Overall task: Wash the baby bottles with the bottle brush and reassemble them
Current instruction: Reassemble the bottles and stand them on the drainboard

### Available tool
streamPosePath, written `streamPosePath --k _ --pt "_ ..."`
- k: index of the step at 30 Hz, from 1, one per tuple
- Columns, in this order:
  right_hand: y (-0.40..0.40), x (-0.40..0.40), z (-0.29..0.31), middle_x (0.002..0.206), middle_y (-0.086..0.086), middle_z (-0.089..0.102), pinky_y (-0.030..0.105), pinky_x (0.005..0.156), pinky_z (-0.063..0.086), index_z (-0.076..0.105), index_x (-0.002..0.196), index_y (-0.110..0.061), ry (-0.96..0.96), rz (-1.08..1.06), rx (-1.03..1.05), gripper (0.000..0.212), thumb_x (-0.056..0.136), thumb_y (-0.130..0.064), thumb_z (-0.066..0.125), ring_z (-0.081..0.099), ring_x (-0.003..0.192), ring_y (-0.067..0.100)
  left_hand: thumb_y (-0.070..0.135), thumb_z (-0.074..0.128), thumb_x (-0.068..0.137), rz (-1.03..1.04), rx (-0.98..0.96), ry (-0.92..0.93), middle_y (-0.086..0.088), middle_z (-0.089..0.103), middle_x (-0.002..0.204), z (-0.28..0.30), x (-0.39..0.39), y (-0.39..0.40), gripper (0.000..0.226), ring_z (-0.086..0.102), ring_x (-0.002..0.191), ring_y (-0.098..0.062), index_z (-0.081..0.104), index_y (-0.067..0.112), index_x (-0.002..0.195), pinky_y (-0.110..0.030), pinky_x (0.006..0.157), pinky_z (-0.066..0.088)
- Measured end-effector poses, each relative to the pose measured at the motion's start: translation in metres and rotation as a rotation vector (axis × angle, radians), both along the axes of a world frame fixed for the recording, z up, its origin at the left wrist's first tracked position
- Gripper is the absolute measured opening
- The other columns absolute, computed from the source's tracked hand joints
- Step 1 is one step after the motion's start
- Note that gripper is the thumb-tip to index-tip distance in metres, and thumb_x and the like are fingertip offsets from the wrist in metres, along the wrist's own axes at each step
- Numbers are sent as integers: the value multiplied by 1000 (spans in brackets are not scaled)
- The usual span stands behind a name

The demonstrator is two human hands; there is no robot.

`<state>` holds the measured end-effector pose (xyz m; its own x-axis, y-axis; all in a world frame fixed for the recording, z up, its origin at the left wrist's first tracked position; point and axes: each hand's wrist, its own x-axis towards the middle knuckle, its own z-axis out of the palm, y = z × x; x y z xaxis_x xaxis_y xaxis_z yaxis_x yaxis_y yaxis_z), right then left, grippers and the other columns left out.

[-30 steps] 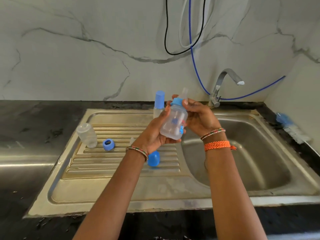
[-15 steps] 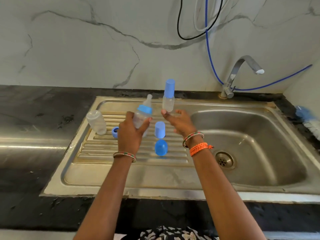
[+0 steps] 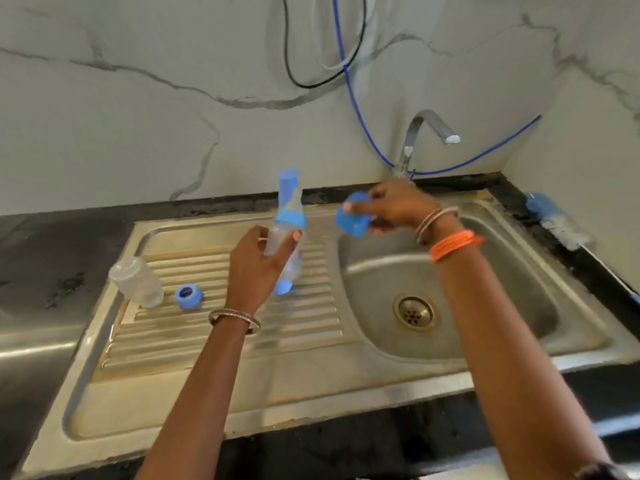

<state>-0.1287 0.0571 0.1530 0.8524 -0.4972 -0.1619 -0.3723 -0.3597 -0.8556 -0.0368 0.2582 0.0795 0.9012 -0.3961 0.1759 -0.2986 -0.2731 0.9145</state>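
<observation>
My left hand (image 3: 258, 268) grips a clear baby bottle (image 3: 292, 263) with a blue collar and teat, upright over the drainboard. Right behind it stands a second bottle whose tall blue cap (image 3: 288, 180) shows above the teat. Out over the basin's back-left corner, my right hand (image 3: 394, 207) holds a blue cap (image 3: 351, 221), apart from the bottle. Another blue cap (image 3: 282, 288) lies on the drainboard, half hidden under the held bottle. An open clear bottle (image 3: 136, 282) and a blue screw ring (image 3: 188, 296) sit at the drainboard's left. The bottle brush (image 3: 554, 218) lies on the right counter.
The steel sink (image 3: 450, 344) has a ribbed drainboard on the left and a basin with a brass drain (image 3: 414, 311) on the right. A tap (image 3: 426, 128) stands at the back, with blue and black hoses on the marble wall. Black counter surrounds the sink.
My right hand let go of the bottle, dropped to the drainboard, picked up a blue cap and lifted it rightward. The left hand carried the bottle left, then kept it upright. The camera view shifted.
</observation>
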Motion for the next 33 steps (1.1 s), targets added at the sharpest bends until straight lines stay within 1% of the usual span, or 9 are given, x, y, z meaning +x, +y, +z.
streamPosePath --k 4,6,8,10,13,16,21,25,33 --pt "-57 -35 -15 93 9 72 31 73 59 72 97 -11 -582 -85 825 32 79 -33 58 71 80 21 51 42 93 -397 -402 771 1 68 79 15 -1 -47 39 64 63 -13 64 19 94 -25 52 52" --pt "-74 -36 -68 99 9 72 32 77 57 71 100 -11 -462 -254 848 40 70 -37 72 70 87 21 55 36 93 -467 -405 911 1 65 85 16 2 -72 42 65 64 -10 61 21 99 -22 50 53" --pt "-78 -35 -112 109 14 68 34 86 50 67 107 -6 110 -371 163 47 70 -31 80 64 100 28 57 38 92 -505 -254 848 1 64 88 13 5 -92 43 66 66 -9 60 21 102 -23 53 53" --pt "-80 -40 -140 112 20 65 37 90 43 66 112 -4 217 -647 -326 42 78 -28 74 58 107 35 61 47 85 -533 -59 716 2 65 93 7 8 -105 47 65 77 -10 60 22 108 -26 63 53" --pt "-87 -50 -109 100 14 67 38 85 48 67 108 -8 -129 -709 -132 35 78 -25 75 62 93 29 60 53 80 -590 10 743 5 64 97 -3 11 -112 50 61 85 -12 56 26 117 -29 71 51" --pt "-89 -63 -96 106 10 62 35 79 51 56 112 -13 -497 -569 536 27 87 -21 64 61 91 23 43 52 91 -563 -64 907 2 62 96 -8 8 -111 23 59 85 -16 55 26 108 -40 80 49" --pt "-56 -61 -138 105 10 55 18 70 45 40 126 -14 -547 -1067 372 59 79 -10 74 55 79 13 38 57 87 -504 -177 1022 -4 61 95 -15 -3 -92 32 59 84 -20 56 18 112 -44 80 49" --pt "-49 -45 -94 96 4 62 28 65 45 52 92 -28 -758 -904 585 18 85 -20 67 63 83 21 44 61 80 -532 -112 984 -2 64 87 -5 -13 -87 37 60 76 -18 63 16 105 -37 74 50" --pt "-10 -22 -21 129 9 52 45 91 48 65 102 -35 -725 -398 551 20 88 -32 50 56 113 27 41 59 86 -539 -63 784 -2 64 90 32 -42 -74 27 60 79 -20 60 22 104 -40 80 50"
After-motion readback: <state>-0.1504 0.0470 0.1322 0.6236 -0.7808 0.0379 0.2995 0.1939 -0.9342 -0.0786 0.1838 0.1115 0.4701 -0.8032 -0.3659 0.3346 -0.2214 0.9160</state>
